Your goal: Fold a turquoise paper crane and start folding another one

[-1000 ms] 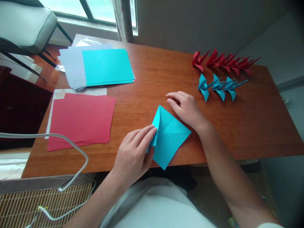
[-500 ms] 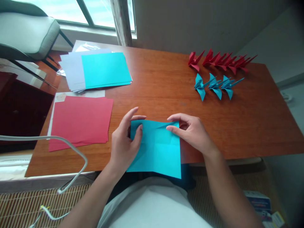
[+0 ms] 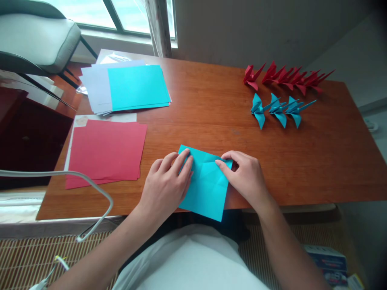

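Observation:
A square blue sheet of paper [image 3: 205, 187] with crease lines lies turned at the table's front edge, its near part jutting over that edge. My left hand [image 3: 169, 177] rests palm down on the sheet's left side, fingers stretched over it and its thumb hidden. With thumb and fingers, my right hand [image 3: 244, 169] pinches the sheet's upper right corner. Farther back on the right, several blue origami cranes [image 3: 279, 109] stand in a row. Behind them is a row of red origami cranes [image 3: 290, 78].
On the left of the wooden table [image 3: 205, 108] lie red paper sheets [image 3: 107, 151]. Behind them is a pile of blue paper [image 3: 139, 88] and white sheets [image 3: 96, 90]. A white cable [image 3: 99, 191] curves over the left front corner. A chair [image 3: 39, 40] stands beyond.
The blue sheet has turned clockwise on the table. My left hand has gone from gripping its upper left edge to lying on top of it. My right hand still pinches the right corner.

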Motion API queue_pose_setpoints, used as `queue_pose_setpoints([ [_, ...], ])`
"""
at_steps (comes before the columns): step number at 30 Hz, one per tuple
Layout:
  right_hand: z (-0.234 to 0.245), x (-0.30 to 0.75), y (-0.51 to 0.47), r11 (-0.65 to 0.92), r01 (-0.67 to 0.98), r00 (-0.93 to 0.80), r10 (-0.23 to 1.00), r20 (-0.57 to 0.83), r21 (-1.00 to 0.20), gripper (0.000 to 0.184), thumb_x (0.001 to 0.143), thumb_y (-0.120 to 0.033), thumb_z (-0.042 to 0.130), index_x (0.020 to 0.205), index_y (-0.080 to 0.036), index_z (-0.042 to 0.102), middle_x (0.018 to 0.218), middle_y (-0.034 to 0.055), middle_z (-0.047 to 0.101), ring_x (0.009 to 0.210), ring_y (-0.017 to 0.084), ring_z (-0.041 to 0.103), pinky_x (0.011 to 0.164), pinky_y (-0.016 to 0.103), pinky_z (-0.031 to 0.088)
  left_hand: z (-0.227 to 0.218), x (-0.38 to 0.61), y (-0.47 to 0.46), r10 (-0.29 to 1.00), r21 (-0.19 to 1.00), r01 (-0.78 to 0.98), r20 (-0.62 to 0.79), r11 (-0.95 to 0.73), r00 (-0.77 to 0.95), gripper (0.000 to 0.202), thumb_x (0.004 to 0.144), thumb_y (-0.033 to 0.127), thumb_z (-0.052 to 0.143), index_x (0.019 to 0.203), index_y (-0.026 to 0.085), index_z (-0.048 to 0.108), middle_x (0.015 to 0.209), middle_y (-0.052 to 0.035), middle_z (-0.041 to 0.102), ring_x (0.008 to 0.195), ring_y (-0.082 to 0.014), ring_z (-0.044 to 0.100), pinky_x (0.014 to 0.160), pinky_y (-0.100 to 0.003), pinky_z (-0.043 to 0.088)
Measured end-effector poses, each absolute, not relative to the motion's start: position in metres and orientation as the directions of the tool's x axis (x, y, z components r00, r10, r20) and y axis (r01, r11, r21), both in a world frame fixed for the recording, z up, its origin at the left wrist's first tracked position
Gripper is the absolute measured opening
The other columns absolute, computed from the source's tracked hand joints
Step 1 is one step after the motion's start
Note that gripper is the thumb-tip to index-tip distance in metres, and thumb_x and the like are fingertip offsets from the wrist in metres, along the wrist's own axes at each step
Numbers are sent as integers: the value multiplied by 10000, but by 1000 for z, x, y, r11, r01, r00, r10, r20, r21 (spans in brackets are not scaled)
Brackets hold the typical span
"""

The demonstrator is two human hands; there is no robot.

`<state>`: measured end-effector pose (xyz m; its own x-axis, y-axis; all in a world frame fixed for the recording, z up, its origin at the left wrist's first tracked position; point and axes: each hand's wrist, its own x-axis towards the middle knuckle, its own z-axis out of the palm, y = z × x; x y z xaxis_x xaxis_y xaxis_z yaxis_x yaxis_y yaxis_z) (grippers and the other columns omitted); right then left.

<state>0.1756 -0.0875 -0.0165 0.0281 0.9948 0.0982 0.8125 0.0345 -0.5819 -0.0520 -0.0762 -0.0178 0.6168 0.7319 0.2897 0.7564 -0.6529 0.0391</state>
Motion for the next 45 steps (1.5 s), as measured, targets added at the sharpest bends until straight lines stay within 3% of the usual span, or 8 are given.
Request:
queue_pose_setpoints([
  [4, -17, 172, -101, 133, 789, -15, 980, 199, -600, 126, 940, -286, 650, 824, -236, 659, 787, 15, 704, 642, 165, 619, 629, 319, 509, -20, -52, -73, 731, 26, 762, 305, -647, 610, 315, 991, 267, 551, 1258, 142, 661, 1423, -107, 638, 1157, -319, 638, 840, -444, 509],
  [7, -24, 172, -109, 272, 787, -91, 939, 333, -553, 75, 949, -209, 627, 919, -251, 681, 869, 43, 735, 787, 201, 690, 756, 361, 579, -22, -51, -70, 732, 17, 763, 297, -646, 613, 312, 1000, 277, 541, 1256, 146, 663, 1423, -115, 637, 1158, -314, 639, 840, -436, 520],
  [12, -38, 176, -109, 457, 750, -274, 872, 405, -478, 413, 951, -120, 580, 1327, -287, 619, 1291, 65, 725, 1184, 240, 691, 1010, 442, 583, -25, -53, -66, 735, 27, 764, 295, -644, 610, 363, 1001, 342, 544, 1274, 130, 655, 1413, -163, 631, 1179, -324, 625, 883, -439, 536],
  [17, -36, 175, -107, 573, 709, -422, 812, 403, -412, 545, 956, -66, 529, 1469, -251, 519, 1395, 105, 656, 1308, 248, 622, 1054, 450, 573, -25, -60, -63, 729, 17, 759, 291, -651, 619, 441, 1011, 416, 513, 1297, 107, 645, 1400, -161, 641, 1194, -326, 618, 920, -439, 519],
  [23, -31, 172, -116, 665, 680, -528, 736, 425, -308, 553, 944, -39, 537, 1482, -165, 502, 1413, 159, 623, 1378, 274, 549, 1061, 454, 569, -19, -67, -59, 721, -44, 745, 218, -666, 657, 466, 1027, 413, 469, 1342, 104, 618, 1479, -150, 582, 1212, -340, 607, 870, -464, 484],
  [33, -28, 162, -117, 744, 634, -633, 655, 412, -208, 313, 965, -81, 572, 1251, -137, 687, 1359, 108, 670, 1340, 270, 592, 1068, 438, 558, -17, -67, -55, 713, -85, 733, 182, -675, 678, 455, 1023, 395, 451, 1308, 88, 631, 1512, -128, 555, 1196, -338, 587, 824, -465, 471],
  [45, -32, 165, -113, 796, 567, -670, 596, 443, -212, 236, 973, -89, 582, 1166, -73, 717, 1317, 122, 704, 1291, 297, 628, 1032, 450, 537, -17, -68, -57, 718, -91, 741, 191, -666, 669, 442, 1024, 373, 453, 1320, 95, 628, 1514, -114, 556, 1211, -324, 584, 838, -460, 473],
])
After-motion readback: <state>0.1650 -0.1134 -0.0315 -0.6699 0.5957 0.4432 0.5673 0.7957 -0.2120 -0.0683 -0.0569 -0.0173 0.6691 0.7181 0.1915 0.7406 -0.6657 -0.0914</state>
